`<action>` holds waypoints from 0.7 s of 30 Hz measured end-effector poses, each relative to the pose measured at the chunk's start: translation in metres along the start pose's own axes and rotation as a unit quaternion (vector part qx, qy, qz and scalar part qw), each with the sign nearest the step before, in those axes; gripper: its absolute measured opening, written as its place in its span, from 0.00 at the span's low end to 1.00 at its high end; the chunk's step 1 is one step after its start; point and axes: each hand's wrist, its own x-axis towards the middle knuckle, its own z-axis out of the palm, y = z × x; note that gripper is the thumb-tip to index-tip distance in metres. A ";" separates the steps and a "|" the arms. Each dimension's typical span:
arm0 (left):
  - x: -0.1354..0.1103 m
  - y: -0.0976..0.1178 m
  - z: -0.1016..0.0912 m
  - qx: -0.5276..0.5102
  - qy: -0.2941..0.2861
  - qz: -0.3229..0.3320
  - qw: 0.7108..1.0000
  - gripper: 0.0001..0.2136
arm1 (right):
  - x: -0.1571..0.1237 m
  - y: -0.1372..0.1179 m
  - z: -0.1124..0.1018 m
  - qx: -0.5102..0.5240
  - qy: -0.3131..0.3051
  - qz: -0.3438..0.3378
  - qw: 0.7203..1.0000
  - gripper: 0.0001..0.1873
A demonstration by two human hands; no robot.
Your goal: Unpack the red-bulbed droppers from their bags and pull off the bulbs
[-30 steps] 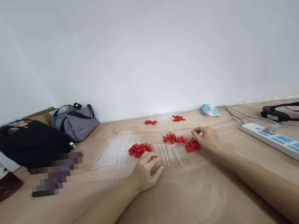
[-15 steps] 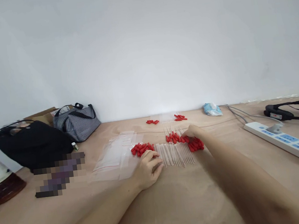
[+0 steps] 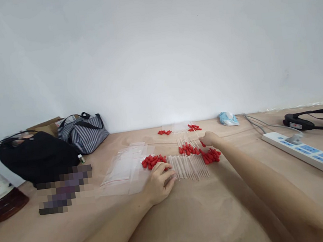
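Observation:
My right hand (image 3: 209, 139) is closed on a dropper with a red rubber bulb (image 3: 202, 144); its thin clear tube points up and away from the fingers. Just below that hand lies a heap of loose red bulbs (image 3: 211, 155). To its left are finished-looking droppers (image 3: 188, 148), red ends toward me. A row of clear glass tubes (image 3: 187, 167) lies side by side in front of them. My left hand (image 3: 160, 181) rests at the left end of this row, fingers loosely bent and apart, beside another pile of red bulbs (image 3: 152, 161).
Clear plastic bags (image 3: 124, 166) lie left of the bulbs. Farther back is a bagged set of droppers (image 3: 179, 127). A power strip (image 3: 305, 151), tissue pack (image 3: 228, 119) and black headset strap (image 3: 315, 117) lie right. Bags (image 3: 84, 133) and a large bottle (image 3: 0, 193) stand left.
My right hand has lifted away from the right-hand bulb heap, slightly up and right, with a dropper now showing in its fingers. My left hand has stayed in place.

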 end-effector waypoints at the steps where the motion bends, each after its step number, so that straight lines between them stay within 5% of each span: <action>1: 0.000 0.000 0.000 0.003 0.003 0.000 1.000 0.08 | -0.006 -0.003 -0.005 0.002 -0.005 -0.010 1.000 0.12; 5: 0.000 0.001 -0.001 0.031 0.036 -0.018 0.999 0.20 | -0.054 -0.015 -0.014 0.016 -0.007 -0.101 0.995 0.08; 8: 0.000 0.000 0.000 0.062 0.061 -0.027 0.996 0.23 | -0.099 -0.015 -0.007 -0.032 0.045 -0.321 0.945 0.09; 11: 0.000 0.000 0.001 0.076 0.035 -0.001 0.996 0.18 | -0.129 -0.010 0.004 -0.076 0.100 -0.422 0.898 0.10; 16: 0.003 0.006 0.002 0.063 -0.015 0.039 0.997 0.08 | -0.138 -0.010 0.011 -0.040 0.126 -0.458 0.879 0.09; 21: 0.008 0.013 0.003 0.075 0.000 0.075 0.994 0.07 | -0.140 -0.021 0.013 -0.004 0.122 -0.467 0.876 0.10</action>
